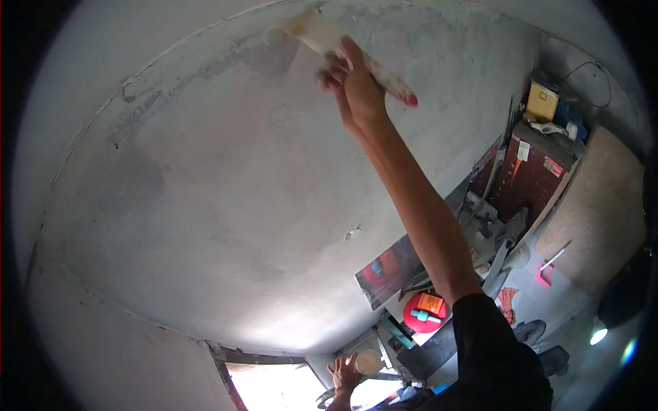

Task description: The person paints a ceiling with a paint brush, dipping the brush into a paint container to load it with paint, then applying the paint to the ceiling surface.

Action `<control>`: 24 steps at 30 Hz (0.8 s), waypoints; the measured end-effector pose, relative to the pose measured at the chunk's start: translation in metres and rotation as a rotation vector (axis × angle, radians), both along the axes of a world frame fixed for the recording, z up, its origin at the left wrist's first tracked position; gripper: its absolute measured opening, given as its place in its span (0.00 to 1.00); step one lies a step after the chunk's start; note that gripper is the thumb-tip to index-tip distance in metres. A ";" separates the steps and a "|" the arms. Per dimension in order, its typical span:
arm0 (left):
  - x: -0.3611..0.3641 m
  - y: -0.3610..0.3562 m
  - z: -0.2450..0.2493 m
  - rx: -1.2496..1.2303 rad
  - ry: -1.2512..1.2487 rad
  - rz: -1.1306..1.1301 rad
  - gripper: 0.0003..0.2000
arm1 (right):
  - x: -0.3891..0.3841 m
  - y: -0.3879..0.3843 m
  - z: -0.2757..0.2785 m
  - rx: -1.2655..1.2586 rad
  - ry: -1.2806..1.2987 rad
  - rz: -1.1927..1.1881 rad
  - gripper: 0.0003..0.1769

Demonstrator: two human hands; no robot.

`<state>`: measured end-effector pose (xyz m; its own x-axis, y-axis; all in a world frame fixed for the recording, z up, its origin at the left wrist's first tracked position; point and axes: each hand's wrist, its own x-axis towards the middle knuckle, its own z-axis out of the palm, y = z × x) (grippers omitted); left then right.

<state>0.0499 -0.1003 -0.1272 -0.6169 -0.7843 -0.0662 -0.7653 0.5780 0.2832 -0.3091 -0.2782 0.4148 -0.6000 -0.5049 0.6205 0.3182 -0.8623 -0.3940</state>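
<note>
While my left hand curls around a pale cup low by my body, my right hand reaches far up, fingers closed on a red-tipped brush. Its bristles press on the grey wall just up-left of my knuckles. I judge I'm mid-stroke; the next pass calls for flat bristles and even pressure. Well below my hand lies a red lid among clutter.

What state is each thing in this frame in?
wall, patchy, with darker grey areas
brush, bristles pressed to the wall
right hand, shut round the brush handle
cup, upright, held
left hand, gripping the cup
lamp, lit
</note>
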 end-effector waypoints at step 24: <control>0.001 0.004 0.003 0.039 -0.109 -0.092 0.36 | -0.022 -0.006 -0.352 0.774 -0.364 -0.186 0.10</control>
<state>0.0509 -0.0959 -0.1242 -0.6738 -0.7200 -0.1662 -0.7368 0.6375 0.2252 -0.3316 -0.2843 0.0630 -0.8088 -0.5791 -0.1022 0.4189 -0.4454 -0.7913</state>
